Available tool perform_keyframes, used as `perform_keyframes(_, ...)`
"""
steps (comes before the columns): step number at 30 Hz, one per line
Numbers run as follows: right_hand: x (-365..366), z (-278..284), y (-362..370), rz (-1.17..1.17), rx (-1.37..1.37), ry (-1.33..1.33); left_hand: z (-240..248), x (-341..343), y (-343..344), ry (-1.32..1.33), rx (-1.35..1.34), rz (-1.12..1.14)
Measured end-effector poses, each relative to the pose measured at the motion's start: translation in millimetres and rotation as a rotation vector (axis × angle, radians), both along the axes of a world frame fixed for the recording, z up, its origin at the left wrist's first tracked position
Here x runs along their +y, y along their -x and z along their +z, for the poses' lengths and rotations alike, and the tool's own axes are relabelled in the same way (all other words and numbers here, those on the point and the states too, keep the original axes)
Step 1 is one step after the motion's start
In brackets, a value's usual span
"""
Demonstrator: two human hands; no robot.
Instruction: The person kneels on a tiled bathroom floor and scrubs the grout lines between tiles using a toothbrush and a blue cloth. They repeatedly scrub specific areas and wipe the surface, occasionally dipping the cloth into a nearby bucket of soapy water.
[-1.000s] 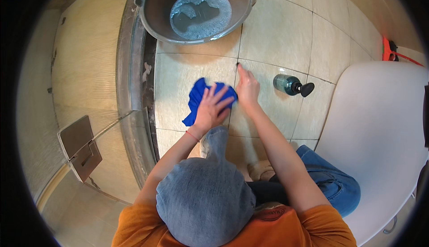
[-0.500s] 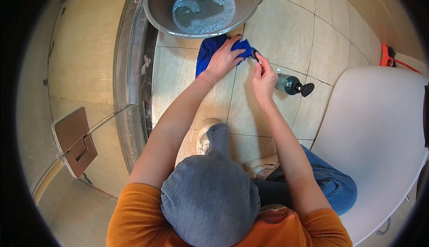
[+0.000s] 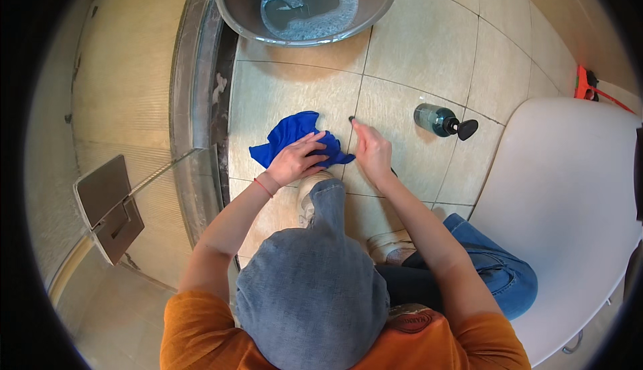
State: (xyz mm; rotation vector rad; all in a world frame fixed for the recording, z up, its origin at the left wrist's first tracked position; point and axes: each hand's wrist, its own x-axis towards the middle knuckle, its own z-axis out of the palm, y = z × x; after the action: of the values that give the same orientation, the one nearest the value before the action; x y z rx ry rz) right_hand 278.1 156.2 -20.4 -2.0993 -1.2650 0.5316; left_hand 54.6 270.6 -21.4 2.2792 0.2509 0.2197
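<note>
While the left hand (image 3: pixel 295 161) lies flat with spread fingers on the blue cloth (image 3: pixel 295 139), pressing it to the floor tiles (image 3: pixel 422 48) at the frame's centre, the right hand (image 3: pixel 372 152) sits just beside it, closed around a small dark tool (image 3: pixel 352 120) whose tip touches a grout line. What kind of tool it is cannot be told; only its end shows past the fingers. The hands are close but apart, with the cloth's right edge between them.

To work the joint well, I judge the tool should stay low and follow the line with short strokes, while the cloth trails right behind to lift what comes loose before it spreads over the tile. Keeping the palm's weight on the cloth should stop it bunching.

Above the hands, at the top centre, a grey bucket (image 3: pixel 234 2) holds soapy water, within reach for rinsing. Right of centre a dark green pump bottle (image 3: pixel 435 119) lies on its side, well apart from the hands. A white chair (image 3: pixel 569 202) fills the right side, and a glass panel with its hinge (image 3: pixel 107 202) stands at lower left.
</note>
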Motion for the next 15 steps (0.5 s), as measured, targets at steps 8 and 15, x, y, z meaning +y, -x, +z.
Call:
perform_keyframes(8, -9, 1, 5, 0.008, 0.032, -0.039, -4, -1, 0, -0.011, -0.041, 0.032)
perform_keyframes(15, 28, 5, -16, -0.051, -0.031, -0.043, -5, -2, 0, -0.006, -0.057, 0.062)
